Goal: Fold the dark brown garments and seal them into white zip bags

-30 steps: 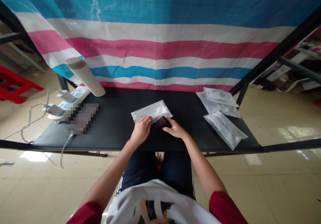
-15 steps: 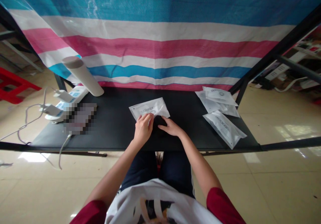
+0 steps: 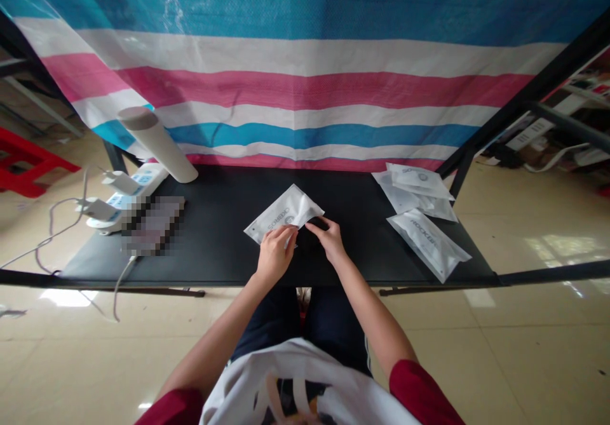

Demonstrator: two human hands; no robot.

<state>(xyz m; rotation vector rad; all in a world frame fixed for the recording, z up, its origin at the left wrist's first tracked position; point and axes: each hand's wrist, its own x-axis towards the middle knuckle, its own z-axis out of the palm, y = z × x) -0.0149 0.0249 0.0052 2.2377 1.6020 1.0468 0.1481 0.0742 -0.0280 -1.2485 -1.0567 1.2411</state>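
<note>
At far left, a white power strip (image 3: 121, 199) with plugged adapters sits at the edge of the black surface (image 3: 214, 247), beside a leaning white tube (image 3: 159, 145). Near the front middle, the left hand (image 3: 275, 255) pinches the lower edge of a white printed pouch (image 3: 283, 212), which rests tilted on the surface. Just right of it, the right hand (image 3: 328, 237) closes its fingers on a small black item (image 3: 309, 239) at the pouch's open end. Further right lies a loose pile of sealed white pouches (image 3: 422, 212). A striped tarp (image 3: 305, 63) hangs behind.
</note>
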